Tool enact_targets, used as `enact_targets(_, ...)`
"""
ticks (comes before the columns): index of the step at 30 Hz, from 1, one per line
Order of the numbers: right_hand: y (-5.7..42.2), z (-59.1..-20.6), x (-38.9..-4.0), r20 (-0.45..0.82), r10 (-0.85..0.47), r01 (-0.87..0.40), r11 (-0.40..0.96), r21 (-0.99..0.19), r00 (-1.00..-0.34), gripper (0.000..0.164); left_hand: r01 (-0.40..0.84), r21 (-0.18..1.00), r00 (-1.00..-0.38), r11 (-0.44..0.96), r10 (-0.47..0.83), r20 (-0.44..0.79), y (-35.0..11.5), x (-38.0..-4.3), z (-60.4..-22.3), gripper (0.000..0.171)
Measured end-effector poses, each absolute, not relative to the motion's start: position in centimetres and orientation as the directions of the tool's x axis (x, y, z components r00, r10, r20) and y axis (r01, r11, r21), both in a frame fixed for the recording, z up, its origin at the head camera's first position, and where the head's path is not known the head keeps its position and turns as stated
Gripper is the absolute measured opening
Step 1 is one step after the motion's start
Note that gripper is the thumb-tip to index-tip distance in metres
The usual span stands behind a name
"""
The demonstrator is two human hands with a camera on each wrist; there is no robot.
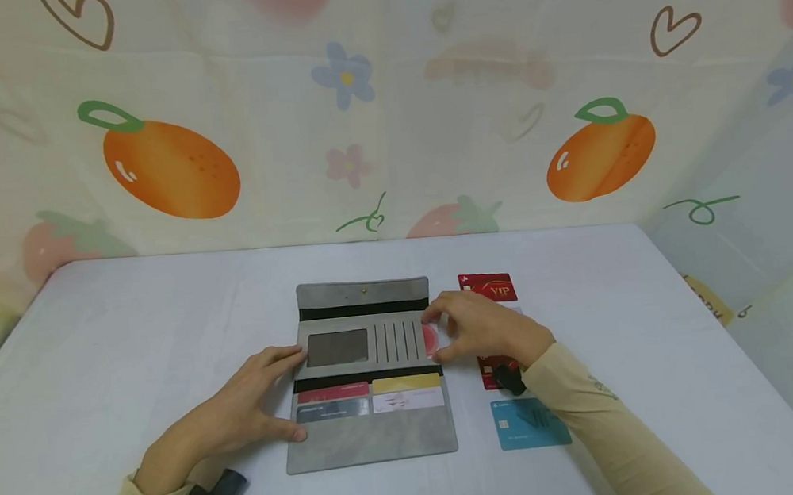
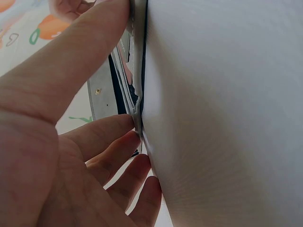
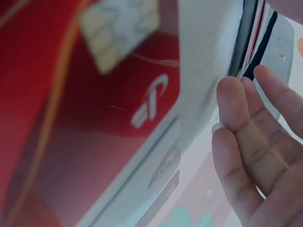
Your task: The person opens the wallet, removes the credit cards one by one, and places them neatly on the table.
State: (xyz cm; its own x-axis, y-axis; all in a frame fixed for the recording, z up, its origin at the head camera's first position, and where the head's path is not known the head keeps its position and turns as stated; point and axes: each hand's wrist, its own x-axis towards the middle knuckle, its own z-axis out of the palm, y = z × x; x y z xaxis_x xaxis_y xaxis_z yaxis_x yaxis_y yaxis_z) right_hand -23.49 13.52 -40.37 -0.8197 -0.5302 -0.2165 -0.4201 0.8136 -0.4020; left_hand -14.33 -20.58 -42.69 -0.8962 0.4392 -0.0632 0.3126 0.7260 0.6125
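An unfolded grey wallet (image 1: 372,441) lies on the table in the head view. Several cards fill its lower slots, among them a white card (image 1: 407,400) and a dark blue card (image 1: 333,410). My left hand (image 1: 240,410) rests along the wallet's left edge, thumb and fingers spread and fairly straight; the left wrist view shows its fingertips (image 2: 125,122) against that edge. At the wallet's right edge, my right hand (image 1: 486,325) holds a pink-red card (image 1: 430,340) between thumb and fingers. Most of that card is inside the side pocket.
To the wallet's right lie a red VIP card (image 1: 501,289), another red card (image 1: 489,374) partly under the right wrist, and a blue card (image 1: 521,427). A white cloth covers the table (image 1: 125,329); a fruit-patterned curtain (image 1: 271,132) hangs behind it.
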Motion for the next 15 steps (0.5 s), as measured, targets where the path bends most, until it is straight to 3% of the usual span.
enact_targets(15,14.21,-40.22,-23.72,-0.234,-0.530,-0.421,0.819,-0.390,-0.815,0.058,0.298,0.610,-0.901,0.734,0.427,-0.074,-20.47,-14.30,-42.55,0.102)
